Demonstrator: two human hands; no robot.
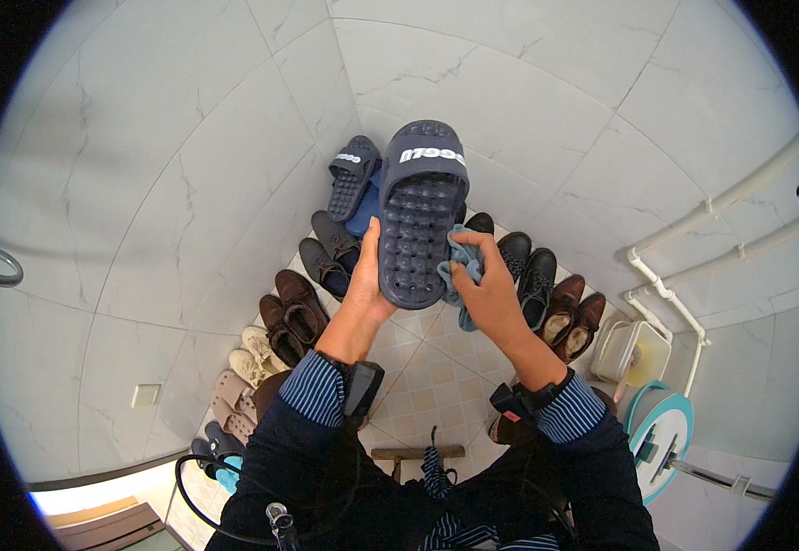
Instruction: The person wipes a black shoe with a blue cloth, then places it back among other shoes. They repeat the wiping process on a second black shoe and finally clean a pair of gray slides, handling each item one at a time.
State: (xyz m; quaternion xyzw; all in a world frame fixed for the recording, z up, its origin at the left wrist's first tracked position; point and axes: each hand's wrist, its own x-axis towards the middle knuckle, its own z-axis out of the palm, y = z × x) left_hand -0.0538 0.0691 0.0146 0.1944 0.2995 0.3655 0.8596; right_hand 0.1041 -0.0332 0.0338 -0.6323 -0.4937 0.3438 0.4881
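My left hand (366, 282) grips a dark navy rubber slide sandal (416, 237) by its heel end and left edge. The sandal is held up with its dimpled, perforated footbed facing me and its lettered strap at the far end. Bunched in my right hand (492, 293) is a blue-grey cloth (467, 258), pressed to the sandal's right edge near the heel. A matching slide sandal (352, 180) rests in the corner, partly on a blue slipper (366, 210) that is mostly hidden.
Dark shoes (330, 251), brown shoes (296, 310), cream shoes (256, 358) and beige clogs (234, 403) line the left wall. Black lace-ups (535, 275) and brown lined shoes (571, 320) line the right. Beyond them stand a plastic bin (606, 355), a round mop bucket (685, 413) and white pipes (661, 282).
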